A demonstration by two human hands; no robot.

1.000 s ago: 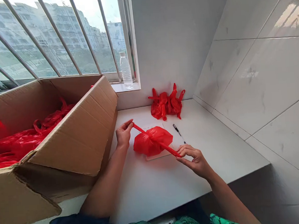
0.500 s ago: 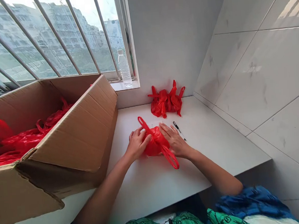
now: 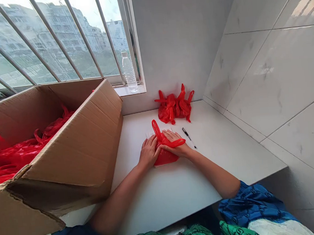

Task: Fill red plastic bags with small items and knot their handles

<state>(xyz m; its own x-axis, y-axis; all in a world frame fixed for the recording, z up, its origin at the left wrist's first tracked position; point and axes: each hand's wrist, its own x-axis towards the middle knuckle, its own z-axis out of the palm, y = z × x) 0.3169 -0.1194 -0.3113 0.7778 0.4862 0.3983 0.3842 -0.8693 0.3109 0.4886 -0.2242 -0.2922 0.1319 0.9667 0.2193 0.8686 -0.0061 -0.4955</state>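
The red bag [image 3: 166,159] sits on the worktop [image 3: 229,144] right between your two grips, its near edge showing below them. Your left grip [image 3: 149,152] lies on the bag's left side, fingers stretched forward and thumb inward. Your right grip [image 3: 174,143] rests on the bag's right side, wide and flattish, fingers pointing ahead; neither of your grips is closed round anything. One loop [image 3: 155,128] of the bag rises between your grips, while the other [image 3: 176,143] lies across the back of your right grip. Some paper [image 3: 149,135] shows just ahead of your left grip, partly hidden; what is on it is too small to read.

Just to the right of your right grip you have a pen [image 3: 188,136], dark end pointing away from you. Beyond both grips, red bundles [image 3: 175,109] stand near the wall [image 3: 181,40], loops up. To the left of your left grip, well apart from it, is a carton [image 3: 80,144] with red bags [image 3: 30,148] inside. Past your left grip, a clear bottle [image 3: 129,73] stands upright on the sill [image 3: 141,89], by the barred window [image 3: 46,43]
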